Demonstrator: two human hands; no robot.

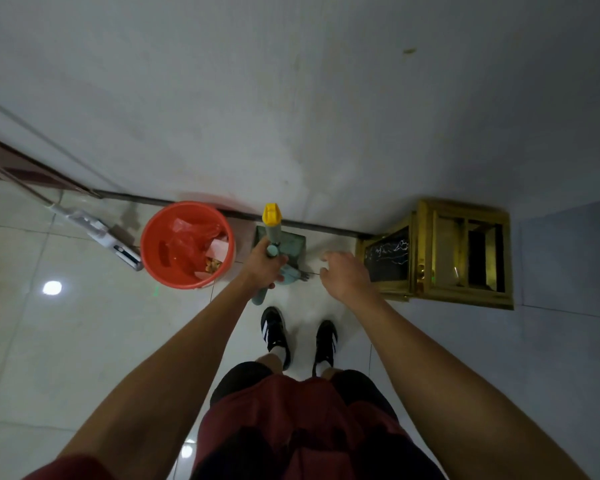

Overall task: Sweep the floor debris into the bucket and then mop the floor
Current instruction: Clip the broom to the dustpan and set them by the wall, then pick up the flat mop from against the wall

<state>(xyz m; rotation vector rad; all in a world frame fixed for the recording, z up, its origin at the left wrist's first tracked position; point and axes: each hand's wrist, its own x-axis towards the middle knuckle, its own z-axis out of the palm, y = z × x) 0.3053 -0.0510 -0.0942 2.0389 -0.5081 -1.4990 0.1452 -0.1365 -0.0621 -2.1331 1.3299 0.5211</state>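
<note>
Orange bucket [187, 244] is standing against the wall; just right of it, the left hand [264, 265] is gripping the teal handles [273, 233] above the dustpan [293, 244], while the right hand [343, 276] is hovering farther right, fingers loosely spread, holding nothing.

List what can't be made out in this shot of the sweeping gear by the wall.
- Dustpan: head view; the left hand and the handles it grips cover much of the pan, so debris inside can't be judged.
- Broom bristles: hidden under the same hand.
- Mop: pole cut off by the left edge, and its head is not clearly visible.
- Red bucket: contents too small and dim to identify beyond a red bag.
- Right hand: blurred.
</note>
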